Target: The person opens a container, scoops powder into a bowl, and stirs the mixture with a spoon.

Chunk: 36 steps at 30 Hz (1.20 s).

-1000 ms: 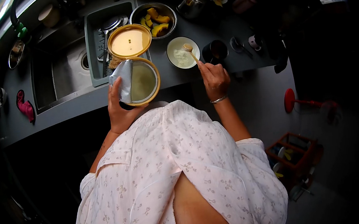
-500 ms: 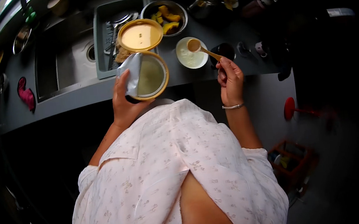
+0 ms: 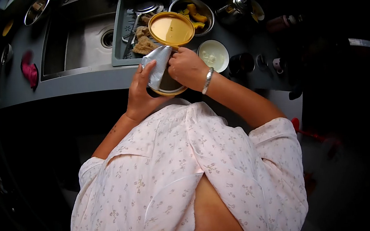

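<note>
My left hand [image 3: 142,89] is wrapped round the side of a can with a gold rim, its fingers against a silver foil seal [image 3: 158,66] that is partly peeled back. The can's gold lid [image 3: 171,28] hangs open on the far side. My right hand [image 3: 187,66] is closed in a fist over the can's mouth; the scoop it held a moment earlier is hidden behind the fingers. Just right of this fist, a white bowl [image 3: 224,61] with pale whitish contents stands on the counter.
Behind the can, a grey drainer tray [image 3: 119,34] holds utensils and brown sponge-like pieces [image 3: 143,44]. A metal bowl [image 3: 210,26] has yellow pumpkin-like chunks [image 3: 196,13]. Left lie a steel sink [image 3: 80,45] and a pink cloth [image 3: 30,74]. A dark cup [image 3: 241,63] stands right of the white bowl.
My right hand has moved left from above the white bowl to the can's mouth, and the scoop has gone out of sight. My left hand still holds the can. The view has shifted.
</note>
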### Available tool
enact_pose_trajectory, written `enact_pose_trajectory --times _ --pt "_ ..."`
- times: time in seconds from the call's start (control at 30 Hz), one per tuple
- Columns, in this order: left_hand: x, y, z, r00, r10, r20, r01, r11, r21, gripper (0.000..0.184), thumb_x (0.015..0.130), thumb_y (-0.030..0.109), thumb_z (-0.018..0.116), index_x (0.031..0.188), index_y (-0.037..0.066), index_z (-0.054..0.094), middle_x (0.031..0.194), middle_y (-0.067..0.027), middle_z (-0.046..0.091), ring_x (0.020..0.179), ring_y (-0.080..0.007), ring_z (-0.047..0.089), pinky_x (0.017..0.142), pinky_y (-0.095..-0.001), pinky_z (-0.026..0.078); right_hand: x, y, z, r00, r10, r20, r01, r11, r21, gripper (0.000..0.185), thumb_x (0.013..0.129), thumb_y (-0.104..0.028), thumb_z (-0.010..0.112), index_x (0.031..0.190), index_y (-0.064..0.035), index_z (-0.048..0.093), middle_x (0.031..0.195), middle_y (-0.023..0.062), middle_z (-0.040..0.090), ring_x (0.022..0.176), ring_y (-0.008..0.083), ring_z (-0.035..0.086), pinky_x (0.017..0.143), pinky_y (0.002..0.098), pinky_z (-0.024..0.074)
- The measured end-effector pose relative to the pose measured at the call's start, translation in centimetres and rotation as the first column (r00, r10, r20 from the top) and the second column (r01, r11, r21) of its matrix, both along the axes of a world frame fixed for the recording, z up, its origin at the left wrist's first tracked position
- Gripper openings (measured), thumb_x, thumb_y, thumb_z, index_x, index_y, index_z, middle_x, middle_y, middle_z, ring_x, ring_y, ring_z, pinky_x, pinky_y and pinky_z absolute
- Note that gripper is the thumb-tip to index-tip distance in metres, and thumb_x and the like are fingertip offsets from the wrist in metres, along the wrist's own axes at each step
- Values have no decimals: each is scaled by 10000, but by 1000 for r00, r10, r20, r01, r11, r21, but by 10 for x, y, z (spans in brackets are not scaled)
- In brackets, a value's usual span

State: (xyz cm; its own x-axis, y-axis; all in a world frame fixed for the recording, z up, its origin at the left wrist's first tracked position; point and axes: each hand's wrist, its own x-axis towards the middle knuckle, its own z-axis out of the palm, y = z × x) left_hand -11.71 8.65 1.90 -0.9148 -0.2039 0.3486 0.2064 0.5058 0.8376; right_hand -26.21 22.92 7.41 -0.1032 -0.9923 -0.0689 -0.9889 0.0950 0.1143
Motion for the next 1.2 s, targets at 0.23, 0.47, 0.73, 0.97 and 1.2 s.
enact_pose_trajectory --times 0.23,0.47,0.73,0.97,1.2 --pt "2 2 -4 1000 17 -25 -16 1000 23 1011 576 215 936 1424 115 396 1351 -215 487 1246 -390 494 1017 -435 442 15 -25 15 989 58 -137 -1 925 380 89 747 -160 663 715 -144 745 696 12 694 718 174 672 667 309 471" --pt "-1 2 -7 1000 -15 -21 16 997 70 1015 579 276 935 1417 107 388 1346 -217 499 1256 -409 495 1011 -444 457 11 -30 -8 990 -93 107 12 808 589 186 832 -184 640 971 -137 754 927 62 732 882 219 708 712 346 554" --pt "0 4 -6 999 9 -34 -8 1000 18 999 585 274 934 1411 99 398 1345 -176 524 1271 -426 478 1039 -459 433 5 -23 -3 920 -233 314 38 853 521 163 796 -140 642 904 -90 754 910 122 720 850 292 702 742 394 556" --pt "3 2 -5 1000 -11 6 10 1000 22 1008 588 265 928 1423 119 383 1350 -183 515 1277 -453 461 1045 -470 429 -8 0 27 744 -225 629 134 973 189 144 785 -167 648 830 -81 754 877 116 698 823 296 673 757 391 538" --pt "2 2 -6 999 -24 38 23 999 30 1025 583 247 931 1434 151 369 1342 -180 521 1286 -434 461 1061 -464 420 -16 27 42 449 -500 741 512 823 245 217 867 -198 664 947 -10 738 873 127 692 785 241 670 730 334 526"
